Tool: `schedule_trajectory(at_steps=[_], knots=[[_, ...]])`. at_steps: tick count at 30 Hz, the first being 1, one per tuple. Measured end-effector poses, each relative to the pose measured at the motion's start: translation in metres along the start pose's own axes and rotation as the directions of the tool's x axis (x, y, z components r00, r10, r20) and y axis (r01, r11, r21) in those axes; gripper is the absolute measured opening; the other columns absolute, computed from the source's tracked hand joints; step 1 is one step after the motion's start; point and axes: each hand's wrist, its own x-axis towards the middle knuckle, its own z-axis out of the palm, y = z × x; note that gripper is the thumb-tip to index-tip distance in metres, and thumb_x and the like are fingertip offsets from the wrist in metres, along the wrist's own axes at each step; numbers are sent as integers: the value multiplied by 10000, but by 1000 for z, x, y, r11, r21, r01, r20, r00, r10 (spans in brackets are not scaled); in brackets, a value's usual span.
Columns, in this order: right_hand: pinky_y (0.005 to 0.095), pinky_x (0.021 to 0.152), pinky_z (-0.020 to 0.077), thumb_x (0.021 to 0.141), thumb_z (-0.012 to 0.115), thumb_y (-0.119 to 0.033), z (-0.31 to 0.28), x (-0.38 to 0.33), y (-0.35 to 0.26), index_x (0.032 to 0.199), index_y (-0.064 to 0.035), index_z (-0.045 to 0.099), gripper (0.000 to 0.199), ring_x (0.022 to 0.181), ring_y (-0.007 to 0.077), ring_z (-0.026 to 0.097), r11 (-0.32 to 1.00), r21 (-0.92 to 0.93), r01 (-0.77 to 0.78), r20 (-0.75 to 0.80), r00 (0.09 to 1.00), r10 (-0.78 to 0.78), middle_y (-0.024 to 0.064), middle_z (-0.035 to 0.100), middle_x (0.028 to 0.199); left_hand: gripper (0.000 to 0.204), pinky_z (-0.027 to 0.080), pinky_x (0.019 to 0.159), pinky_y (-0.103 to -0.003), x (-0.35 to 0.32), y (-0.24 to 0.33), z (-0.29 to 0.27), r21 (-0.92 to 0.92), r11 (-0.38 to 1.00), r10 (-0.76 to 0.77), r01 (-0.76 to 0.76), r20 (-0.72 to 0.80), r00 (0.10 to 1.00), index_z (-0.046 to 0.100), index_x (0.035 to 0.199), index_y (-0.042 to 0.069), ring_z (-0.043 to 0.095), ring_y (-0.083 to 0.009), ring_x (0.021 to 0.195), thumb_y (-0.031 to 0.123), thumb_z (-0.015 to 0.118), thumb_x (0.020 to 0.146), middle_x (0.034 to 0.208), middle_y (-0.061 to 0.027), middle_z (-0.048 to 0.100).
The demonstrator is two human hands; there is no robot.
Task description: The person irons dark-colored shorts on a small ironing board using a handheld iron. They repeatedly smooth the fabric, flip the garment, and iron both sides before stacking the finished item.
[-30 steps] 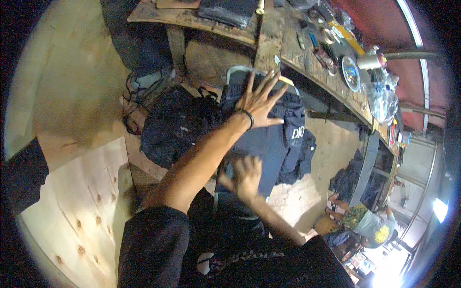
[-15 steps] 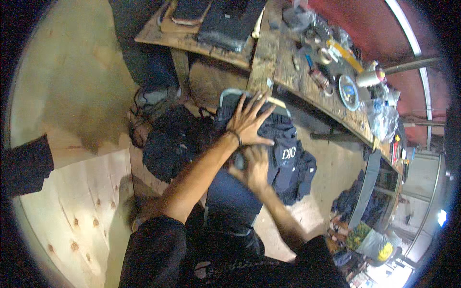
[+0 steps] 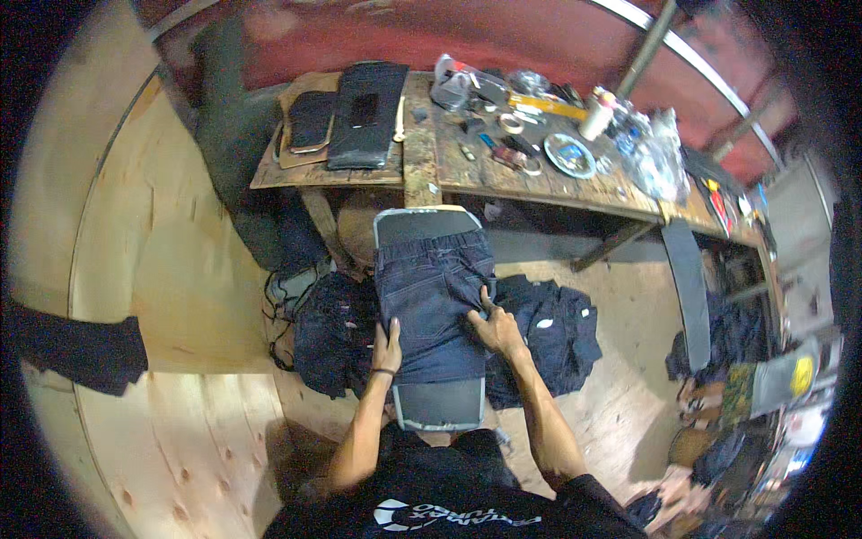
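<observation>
keeping the dark garment (image 3: 426,305) flat is helped by even tension; on the board (image 3: 440,406) at frame centre, its left edge is gripped by the left hand (image 3: 386,349), its right by the right hand (image 3: 499,331).

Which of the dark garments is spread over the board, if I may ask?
The dark garment between the left hand and right hand: it lies flat over the board, while the left pile and right pile lie crumpled beside it.

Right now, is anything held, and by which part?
Right hand seems to hold the dark garment by its right side; left hand touches its left edge.
</observation>
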Motion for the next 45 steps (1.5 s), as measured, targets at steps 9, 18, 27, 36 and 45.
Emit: schedule_trajectory(at_steps=[9, 18, 27, 36, 45], knots=[[526, 1033, 528, 858, 712, -500, 9, -158, 19, 1672, -149, 238, 1006, 1135, 525, 666, 984, -180, 6, 162, 986, 23, 404, 667, 1170, 645, 481, 927, -557, -165, -96, -19, 207, 978, -7, -33, 189, 982, 642, 1106, -84, 643, -529, 1070, 537, 469, 1083, 1087, -379, 659], [583, 961, 577, 879, 746, -544, 55, -195, -32, 1649, -332, 319, 906, 1296, 561, 566, 926, -373, 57, 264, 963, 47, 371, 14, 1692, 407, 502, 961, -501, -110, -70, -194, 481, 868, 163, -120, -47, 986, 692, 1206, 43, 646, -438, 1103, 398, 604, 1027, 1179, -261, 676], [440, 1056, 496, 900, 755, -341, 48, -150, 12, 1419, 1, 609, 639, 1269, 396, 603, 883, 261, -389, -89, 902, 423, 298, 623, 1339, 1005, 11, 1239, -727, -101, 22, -43, 519, 378, 412, -766, 647, 642, 222, 1669, 64, 119, -369, 1622, 625, 603, 927, 1751, -181, 159], [450, 814, 528, 953, 735, -460, 25, -12, -49, 1105, 69, 701, 551, 844, 383, 666, 969, 220, 116, -642, 765, 55, 227, 715, 940, 1170, -37, 1228, -748, 99, 112, 34, 502, 242, 592, -830, 601, 536, 250, 1674, 145, 67, -356, 1630, 765, 689, 784, 1758, -184, 98], [523, 920, 446, 870, 818, -285, 87, -76, -99, 1434, 62, 542, 717, 1035, 403, 539, 887, -265, 377, -146, 894, -424, 224, 595, 1126, 1281, -33, 1180, -813, 126, 136, 52, 400, 119, 676, -909, 637, 369, 329, 1653, 241, 80, -378, 1623, 945, 644, 631, 1750, -197, 118]])
